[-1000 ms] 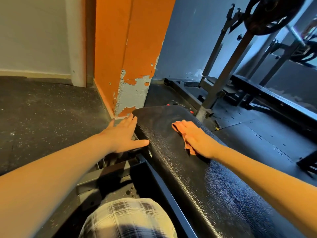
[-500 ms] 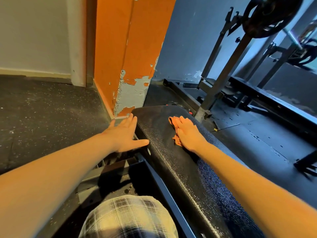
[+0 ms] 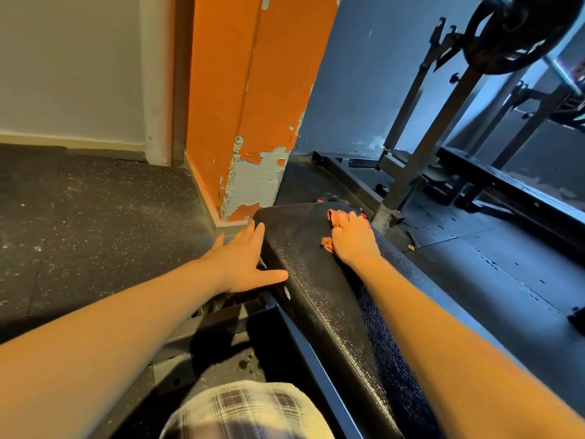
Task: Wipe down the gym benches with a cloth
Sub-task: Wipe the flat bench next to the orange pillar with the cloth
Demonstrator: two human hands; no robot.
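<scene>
A black padded gym bench [image 3: 329, 305] runs from the bottom of the view up to the middle. My right hand [image 3: 353, 237] lies flat near the bench's far end, pressing an orange cloth [image 3: 333, 216] onto the pad; most of the cloth is hidden under the palm and fingers. My left hand [image 3: 245, 259] rests with straight fingers against the bench's left side edge, its thumb on the pad's rim.
An orange pillar [image 3: 253, 106] with peeling paint stands just beyond the bench's far left corner. A barbell rack [image 3: 421, 160] with a weight plate [image 3: 516, 30] stands to the right, with another bench [image 3: 506, 188] behind it. Speckled rubber floor [image 3: 95, 210] lies to the left.
My right hand has slid the cloth farther up the pad toward the bench's far end. My left hand has stayed on the bench's side edge.
</scene>
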